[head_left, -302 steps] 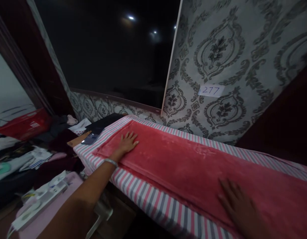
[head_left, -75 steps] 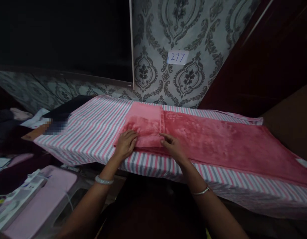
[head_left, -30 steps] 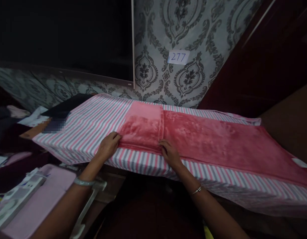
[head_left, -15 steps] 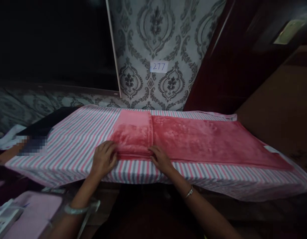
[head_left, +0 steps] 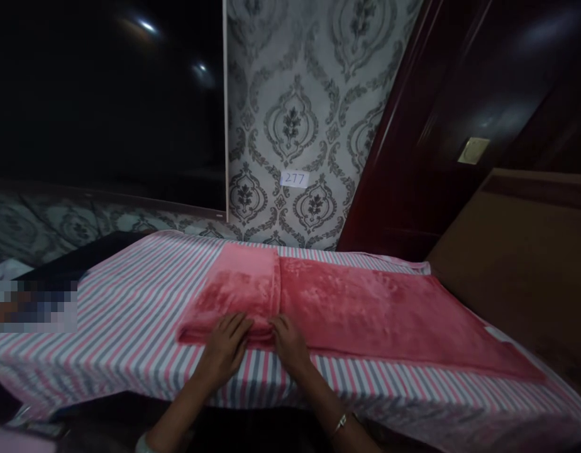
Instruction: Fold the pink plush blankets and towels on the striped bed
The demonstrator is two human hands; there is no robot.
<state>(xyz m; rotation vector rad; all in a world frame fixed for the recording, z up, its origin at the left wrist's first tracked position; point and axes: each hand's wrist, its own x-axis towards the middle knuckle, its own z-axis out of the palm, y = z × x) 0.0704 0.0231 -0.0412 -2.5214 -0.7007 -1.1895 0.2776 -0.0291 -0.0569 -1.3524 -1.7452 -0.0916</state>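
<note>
A plush red blanket (head_left: 394, 308) lies lengthwise on the striped cloth, its left end folded over into a thicker, layered part (head_left: 234, 286). My left hand (head_left: 227, 346) rests at the front edge of that folded part, its fingers over the top layer and its thumb low at the front. Close beside it, my right hand (head_left: 288, 340) pinches the front corner of the fold, where the folded part meets the single flat stretch. The undersides of both grips are hidden.
A striped cloth (head_left: 134, 296) covers the table. Behind it stand a dark screen (head_left: 106, 107), patterned wallpaper with a paper label (head_left: 294, 178), and a dark red door (head_left: 441, 126). A brown panel (head_left: 512, 251) borders the right. At far left, a pixelated patch partly covers someone's arm (head_left: 2, 311).
My left hand has shifted right along the fold, closer to my right hand, uncovering the fold's left front corner. My view has tilted upward, so the table sits lower.
</note>
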